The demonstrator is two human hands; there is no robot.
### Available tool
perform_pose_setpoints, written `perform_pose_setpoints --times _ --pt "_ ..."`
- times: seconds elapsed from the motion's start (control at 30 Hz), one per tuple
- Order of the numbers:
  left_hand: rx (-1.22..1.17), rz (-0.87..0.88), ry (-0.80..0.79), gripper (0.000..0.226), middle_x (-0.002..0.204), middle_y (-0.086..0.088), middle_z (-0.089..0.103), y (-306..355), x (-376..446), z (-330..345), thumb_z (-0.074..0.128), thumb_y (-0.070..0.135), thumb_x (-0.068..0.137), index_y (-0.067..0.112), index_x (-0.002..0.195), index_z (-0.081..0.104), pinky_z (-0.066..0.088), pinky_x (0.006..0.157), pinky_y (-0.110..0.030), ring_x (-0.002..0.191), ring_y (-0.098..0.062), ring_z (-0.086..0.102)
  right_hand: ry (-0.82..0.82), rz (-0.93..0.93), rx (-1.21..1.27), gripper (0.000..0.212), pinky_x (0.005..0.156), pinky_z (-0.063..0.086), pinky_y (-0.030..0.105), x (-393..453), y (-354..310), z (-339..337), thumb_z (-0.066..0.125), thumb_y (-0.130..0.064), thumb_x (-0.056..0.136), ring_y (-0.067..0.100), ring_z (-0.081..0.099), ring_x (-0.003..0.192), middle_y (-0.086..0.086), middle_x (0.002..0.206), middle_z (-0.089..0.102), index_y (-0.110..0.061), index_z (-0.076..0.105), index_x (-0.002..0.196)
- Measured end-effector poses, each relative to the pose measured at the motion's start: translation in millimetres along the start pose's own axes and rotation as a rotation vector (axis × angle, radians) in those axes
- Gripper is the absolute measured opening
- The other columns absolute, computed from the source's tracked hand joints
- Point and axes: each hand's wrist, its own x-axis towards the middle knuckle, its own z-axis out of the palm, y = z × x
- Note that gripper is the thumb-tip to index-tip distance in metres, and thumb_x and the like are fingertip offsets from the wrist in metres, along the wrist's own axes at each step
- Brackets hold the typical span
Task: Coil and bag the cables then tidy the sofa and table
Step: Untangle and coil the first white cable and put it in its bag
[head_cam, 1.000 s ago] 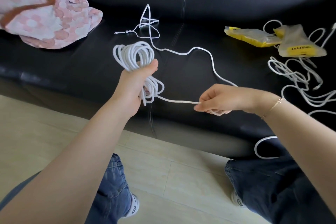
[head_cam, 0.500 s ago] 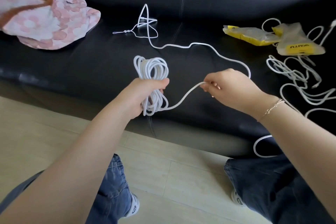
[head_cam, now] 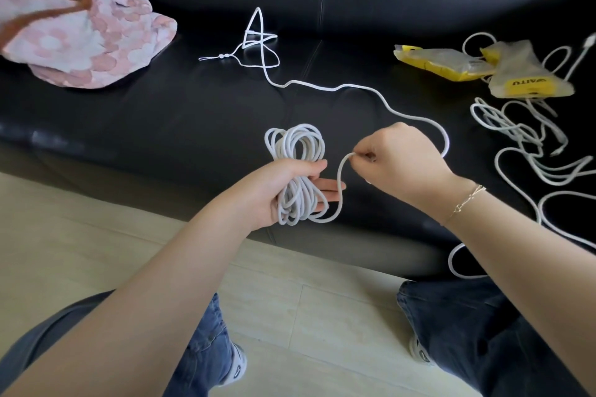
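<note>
Several loops of thin white round cable are gathered in the left hand, whose fingers curl around the bundle's waist above the front edge of the black leather sofa. The right hand pinches the free run of that cable just beside the bundle, and the rest trails back across the seat to a kinked, knotted end. This cord looks light, limp and fairly smooth, so it should bend easily but could slip or spring loose; holding the bundle at its middle and feeding the strand close to it seems the surest grip. Two yellow-and-clear plastic bags and more loose white cables lie well apart on the right.
</note>
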Motion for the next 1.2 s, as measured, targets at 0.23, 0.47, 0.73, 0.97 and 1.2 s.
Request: perform_pose_setpoints --times 0.23,0.47,0.73,0.97,1.2 --pt "-0.111 -0.023 -0.022 0.014 0.098 -0.015 0.075 1.1 -3.3 5.4 0.063 0.018 0.093 0.008 0.094 0.054 0.045 0.106 -0.048 0.098 -0.030 0.072 0.015 0.023 0.009 0.029 0.052 0.046 0.029 0.5 1.4 0.4 0.053 -0.019 0.091 0.022 0.054 0.054 0.005 0.058 0.058 -0.008 0.068 0.069" --pt "-0.012 -0.037 0.009 0.022 0.075 -0.006 0.071 1.0 -3.2 4.5 0.068 0.025 0.090 0.007 0.078 0.071 0.054 0.085 -0.034 0.070 -0.019 0.066 -0.108 0.142 -0.062 0.043 0.053 0.046 0.026 1.7 0.6 -6.7 0.052 -0.047 0.089 0.021 0.060 0.061 0.003 0.063 0.063 -0.012 0.068 0.069" --pt "0.182 -0.026 0.058 0.059 0.089 -0.010 0.068 1.9 -4.5 -0.6 0.084 0.044 0.053 0.007 0.096 0.070 0.045 0.106 -0.048 0.101 -0.034 0.066 -0.348 0.249 0.468 0.066 0.048 0.027 0.021 3.2 14.6 -30.3 0.061 -0.067 0.076 0.008 0.028 0.045 -0.006 0.051 0.029 -0.004 0.051 0.064" --pt "0.522 -0.013 0.204 0.044 0.090 -0.011 0.073 -5.6 4.9 -2.6 0.082 0.040 0.075 0.008 0.104 0.071 0.055 0.084 -0.037 0.079 -0.022 0.067 -0.137 0.149 0.891 0.046 0.055 0.035 0.009 2.5 9.7 -36.3 0.060 -0.043 0.091 0.015 0.035 0.056 0.011 0.061 0.038 -0.002 0.053 0.069" --pt "0.637 0.014 0.163 0.034 0.080 0.000 0.071 -9.4 7.0 -2.8 0.077 0.045 0.079 0.015 0.095 0.072 0.051 0.072 -0.028 0.071 -0.014 0.065 0.066 0.122 0.958 0.045 0.055 0.036 0.007 4.2 6.4 -35.1 0.058 -0.033 0.094 0.004 0.039 0.050 0.013 0.062 0.044 0.006 0.053 0.073"
